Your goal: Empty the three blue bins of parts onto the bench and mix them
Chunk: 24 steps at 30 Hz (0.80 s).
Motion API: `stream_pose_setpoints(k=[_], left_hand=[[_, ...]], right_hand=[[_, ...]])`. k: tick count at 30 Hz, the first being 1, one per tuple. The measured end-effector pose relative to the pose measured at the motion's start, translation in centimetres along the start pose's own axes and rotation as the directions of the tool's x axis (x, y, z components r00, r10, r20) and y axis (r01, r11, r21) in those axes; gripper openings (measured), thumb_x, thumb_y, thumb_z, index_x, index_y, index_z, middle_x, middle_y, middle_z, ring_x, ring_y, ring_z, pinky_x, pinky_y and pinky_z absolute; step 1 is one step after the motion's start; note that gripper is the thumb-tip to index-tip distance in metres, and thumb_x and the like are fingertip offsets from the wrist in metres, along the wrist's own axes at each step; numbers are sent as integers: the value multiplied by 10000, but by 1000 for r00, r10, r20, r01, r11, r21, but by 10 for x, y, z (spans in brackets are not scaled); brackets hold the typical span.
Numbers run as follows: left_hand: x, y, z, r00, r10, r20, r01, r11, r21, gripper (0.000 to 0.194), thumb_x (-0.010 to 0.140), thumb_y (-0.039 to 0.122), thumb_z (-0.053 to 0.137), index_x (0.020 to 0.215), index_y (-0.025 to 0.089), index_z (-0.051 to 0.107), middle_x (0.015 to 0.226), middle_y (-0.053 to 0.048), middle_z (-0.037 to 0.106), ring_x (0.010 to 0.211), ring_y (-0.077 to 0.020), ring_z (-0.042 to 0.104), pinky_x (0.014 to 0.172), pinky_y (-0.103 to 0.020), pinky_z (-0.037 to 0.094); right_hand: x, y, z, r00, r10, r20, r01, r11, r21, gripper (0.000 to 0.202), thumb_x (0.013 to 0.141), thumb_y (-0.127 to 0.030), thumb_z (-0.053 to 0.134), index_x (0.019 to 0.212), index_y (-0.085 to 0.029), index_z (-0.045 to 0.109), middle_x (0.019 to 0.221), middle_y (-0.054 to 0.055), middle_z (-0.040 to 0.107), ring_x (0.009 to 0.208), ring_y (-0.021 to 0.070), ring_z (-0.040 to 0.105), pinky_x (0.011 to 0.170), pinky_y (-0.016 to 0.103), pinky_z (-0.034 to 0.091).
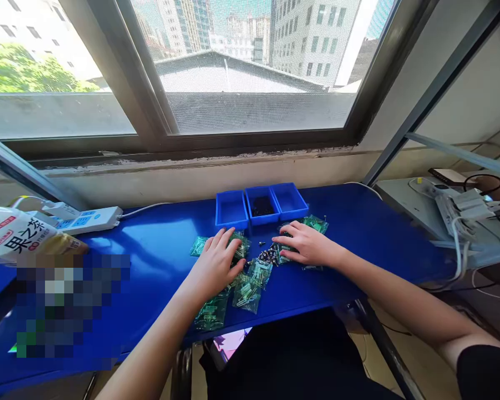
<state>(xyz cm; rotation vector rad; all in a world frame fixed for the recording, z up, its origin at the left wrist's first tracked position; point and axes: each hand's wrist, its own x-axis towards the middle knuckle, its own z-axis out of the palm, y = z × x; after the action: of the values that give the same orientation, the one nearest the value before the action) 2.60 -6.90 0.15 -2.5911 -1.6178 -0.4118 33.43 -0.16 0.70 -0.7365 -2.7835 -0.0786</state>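
Observation:
My left hand [217, 263] rests with fingers spread over small clear bags of screws [247, 289] on the blue table. My right hand [304, 243] lies open, palm down, on more of these bags [315, 223]. Between the two hands is a small pile of loose dark screws [269, 255], with a single screw [262, 243] just above it. What lies under my palms is hidden. Behind the hands stand three blue bins side by side: a left bin [217, 210], a middle bin [265, 220] with small black pieces in it, and a right bin [294, 214].
A power strip [92, 220] and a printed plastic bag [20, 236] lie at the left, near a pixelated patch. Chargers and cables [469, 208] sit on a side surface at the right. A lit phone [229, 344] shows below the table's front edge. A window [258, 111] is behind.

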Motion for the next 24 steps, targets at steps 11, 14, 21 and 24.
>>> stream_pose_setpoints(k=[11, 14, 21, 24], left_hand=[[7, 15, -2, 996, 47, -72, -46, 999, 10, 315, 984, 364, 542, 1260, 268, 660, 1522, -145, 503, 1395, -402, 445, 1068, -641, 392], [8, 15, -2, 997, 45, -70, -43, 999, 23, 328, 992, 361, 528, 1269, 252, 665, 1514, -150, 514, 1395, -403, 440, 1072, -638, 382], [11, 12, -2, 994, 84, -64, -82, 996, 36, 261, 990, 341, 534, 1170, 300, 718, 1478, -108, 557, 1359, -414, 474, 1040, -638, 390], [11, 13, 1, 995, 90, -50, -88, 995, 47, 243, 989, 350, 532, 1105, 275, 733, 1478, -108, 560, 1357, -425, 475, 1041, -650, 380]], right_hand=[[29, -4, -6, 1000, -13, -17, 17, 965, 261, 461, 1024, -430, 513, 1415, -195, 583, 1380, 134, 618, 1282, 268, 548, 1114, 457, 454], [35, -15, 6, 998, -59, 29, 48, 953, 298, 534, 1024, -457, 505, 1459, -149, 535, 1451, 163, 572, 1367, 279, 496, 1159, 466, 417], [32, -22, 4, 991, -100, 87, 62, 928, 368, 455, 1042, -433, 481, 1362, -143, 625, 1244, 143, 706, 1185, 255, 623, 1040, 410, 499], [37, -15, -3, 997, -75, 27, 61, 937, 345, 370, 1046, -385, 480, 1283, -177, 675, 1164, 107, 735, 1085, 233, 658, 975, 389, 507]])
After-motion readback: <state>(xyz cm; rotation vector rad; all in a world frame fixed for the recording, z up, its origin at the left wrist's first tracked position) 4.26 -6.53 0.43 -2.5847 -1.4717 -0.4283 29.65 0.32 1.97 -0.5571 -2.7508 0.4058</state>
